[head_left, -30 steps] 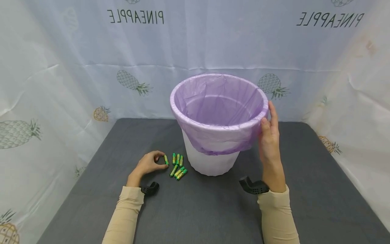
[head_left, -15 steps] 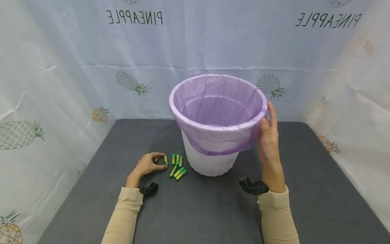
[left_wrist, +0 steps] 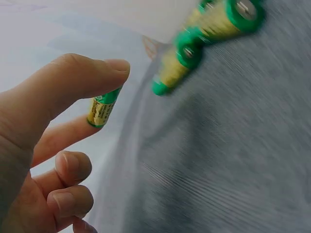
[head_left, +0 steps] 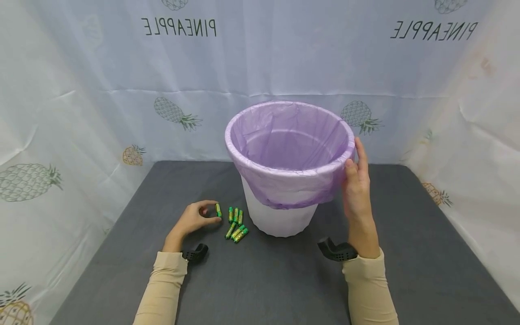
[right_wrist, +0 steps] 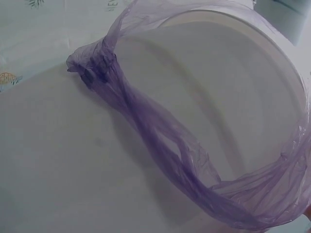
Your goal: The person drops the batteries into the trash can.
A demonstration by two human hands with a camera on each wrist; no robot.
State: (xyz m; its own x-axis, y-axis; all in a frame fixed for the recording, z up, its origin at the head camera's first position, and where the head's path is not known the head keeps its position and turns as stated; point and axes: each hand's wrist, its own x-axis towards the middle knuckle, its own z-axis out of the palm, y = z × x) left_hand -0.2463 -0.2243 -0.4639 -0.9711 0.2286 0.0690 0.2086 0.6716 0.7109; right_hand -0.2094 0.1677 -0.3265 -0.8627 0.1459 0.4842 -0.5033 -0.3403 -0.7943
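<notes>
My left hand (head_left: 192, 220) pinches a small green-and-yellow battery (head_left: 218, 210) by its ends, thumb on one end and index fingertip on the other. In the left wrist view this battery (left_wrist: 101, 111) shows between them, while the other fingers are loosely bent. Just right of that hand, several like batteries (head_left: 240, 234) lie on the dark table. A white trash bin (head_left: 280, 219) stands behind them, a purple liner (head_left: 290, 187) folded over its rim. My right hand (head_left: 358, 189) rests against the bin's right side, fingers straight, thumb near the rim.
The dark grey tabletop (head_left: 260, 284) runs under everything. A white curtain (head_left: 260, 54) with pineapple prints hangs behind and at both sides. Loose liner (right_wrist: 160, 150) bunches along the bin's outer wall in the right wrist view.
My left hand has drawn slightly left and away with the pinched battery, which has risen a little relative to the others. The right hand stays against the bin.
</notes>
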